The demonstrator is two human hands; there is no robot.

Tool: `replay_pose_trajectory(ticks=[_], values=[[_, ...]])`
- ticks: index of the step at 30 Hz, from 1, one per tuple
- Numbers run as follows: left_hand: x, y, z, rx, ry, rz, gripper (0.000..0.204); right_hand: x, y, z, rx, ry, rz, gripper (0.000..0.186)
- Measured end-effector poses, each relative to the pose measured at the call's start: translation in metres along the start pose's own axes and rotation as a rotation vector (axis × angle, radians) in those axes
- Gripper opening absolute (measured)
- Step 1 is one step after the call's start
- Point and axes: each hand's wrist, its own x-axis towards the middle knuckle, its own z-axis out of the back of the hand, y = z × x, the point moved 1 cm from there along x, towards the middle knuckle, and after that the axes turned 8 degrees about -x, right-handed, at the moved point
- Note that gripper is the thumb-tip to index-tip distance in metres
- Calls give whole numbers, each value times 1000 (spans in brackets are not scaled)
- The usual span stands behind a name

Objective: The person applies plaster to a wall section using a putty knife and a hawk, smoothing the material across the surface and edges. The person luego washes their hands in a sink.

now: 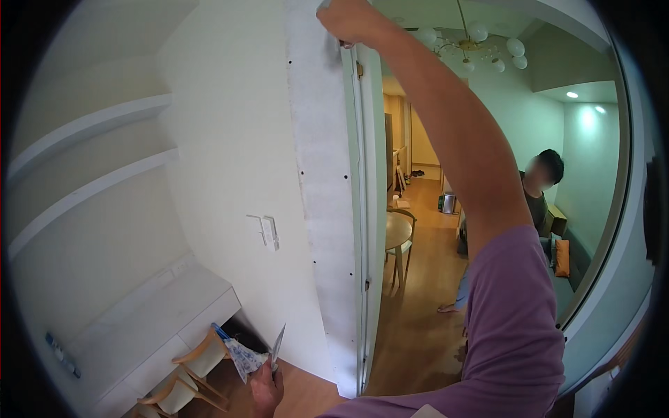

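My right hand (352, 22) reaches up to the top of a whitish board strip (317, 139) that runs down the wall's edge beside a doorway. Its fingers are closed, and the top of the picture cuts part of it off. A small dark bit shows under the fingers, by a greyish smear or shadow on the strip, but what they grip cannot be made out. Low down, my left hand (267, 390) is closed round a putty knife (279, 344) with its thin blade tilted upward. Beside it is a crumpled blue-and-white bag (245, 359); whether the hand holds it is unclear.
A white desk (150, 327) with wooden chairs (202, 354) stands at the left under two wall shelves (97, 129). White switch plates (265, 232) sit on the wall. Through the doorway, another person (540, 184) is near a sofa, with a round table (397, 230) farther left.
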Motion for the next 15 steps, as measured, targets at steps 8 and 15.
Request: replay_pose_trajectory(ticks=[8,15], values=[[8,-28,-6,-79,-67,23,40,28,-65,-71,-49,63,10,20],[8,-29,8,-59,-94,54,36,73,-30,-75,-149,-46,115,13]])
